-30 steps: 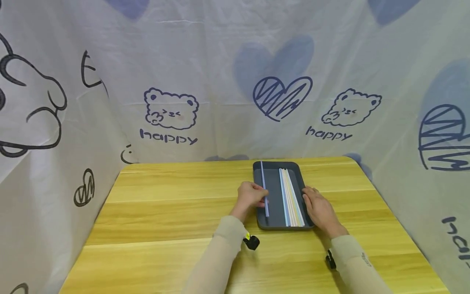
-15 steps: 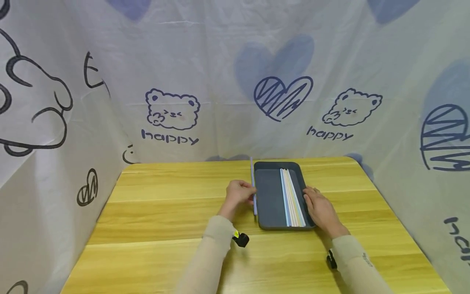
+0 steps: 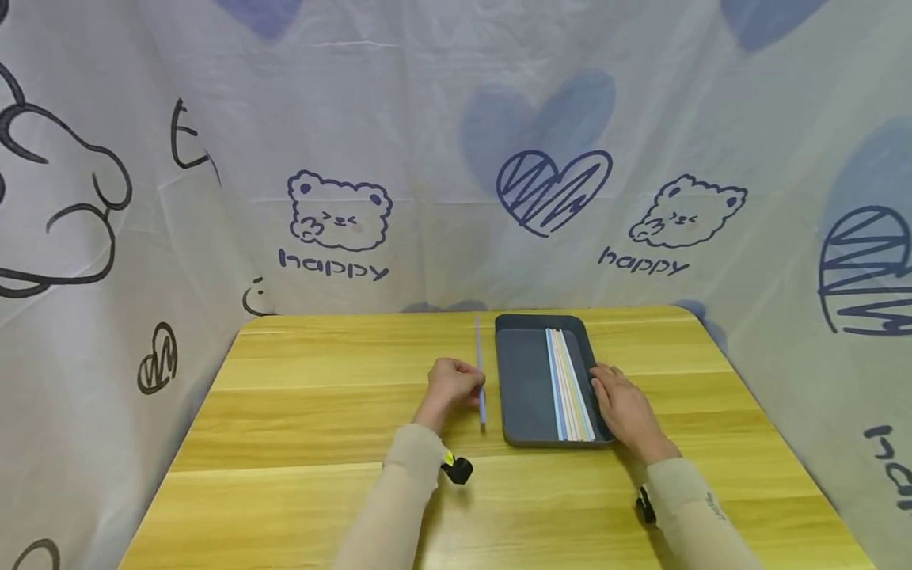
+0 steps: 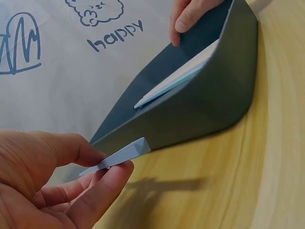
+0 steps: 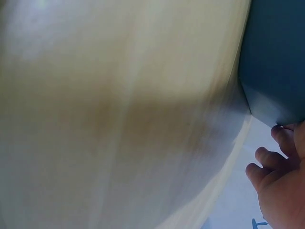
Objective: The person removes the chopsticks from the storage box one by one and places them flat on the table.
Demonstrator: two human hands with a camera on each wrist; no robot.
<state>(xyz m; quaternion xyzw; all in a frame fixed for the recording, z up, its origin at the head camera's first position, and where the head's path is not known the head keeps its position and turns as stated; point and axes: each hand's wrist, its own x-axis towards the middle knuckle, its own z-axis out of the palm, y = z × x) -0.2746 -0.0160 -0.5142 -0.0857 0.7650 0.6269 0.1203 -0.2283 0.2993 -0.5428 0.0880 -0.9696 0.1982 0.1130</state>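
Note:
My left hand (image 3: 452, 383) pinches a thin lavender-blue stick (image 3: 480, 356) between thumb and fingers, just left of the dark grey tray (image 3: 527, 431). In the left wrist view the near end of the stick (image 4: 138, 147) has a triangular face, and its shadow falls on the wood below. My right hand (image 3: 625, 408) rests against the tray's right side with relaxed fingers; in the right wrist view its fingers (image 5: 257, 174) lie beside the outer wall. Inside the tray, several pastel sticks (image 3: 568, 388) in blue, white, yellow and pink lie side by side toward the right.
The tray stands on a yellow wood-grain table (image 3: 321, 443), near its far edge. A white printed sheet (image 3: 427, 158) with hearts and bears hangs behind and around the table. Each wrist carries a small black camera (image 3: 458, 470).
My left hand has lifted the lavender-blue stick from the left part of the tray and carried it left over the rim, above the table. The right hand has stayed at the tray's side.

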